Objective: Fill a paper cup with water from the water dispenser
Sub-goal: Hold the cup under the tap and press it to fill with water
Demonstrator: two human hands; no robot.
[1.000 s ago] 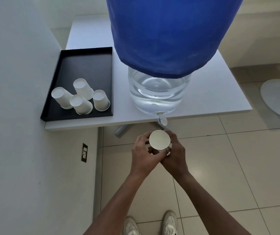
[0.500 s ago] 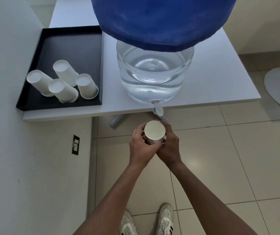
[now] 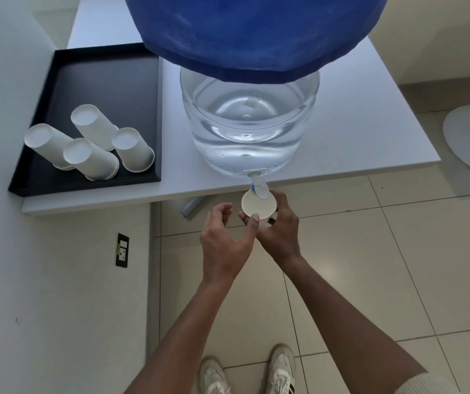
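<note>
right hand [image 3: 280, 231] fingers wrapped around small white paper cup [image 3: 258, 206] under the clear water jug's [image 3: 249, 129] spout [image 3: 259, 186], left hand [image 3: 224, 243] beside it, fingers loosely curled, holding nothing

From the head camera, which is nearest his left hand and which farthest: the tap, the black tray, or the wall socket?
From the left hand:
1. Tap, just ahead and right, over the held paper cup.
2. Wall socket, to the left, low on the wall.
3. Black tray, ahead-left on the table.
</note>
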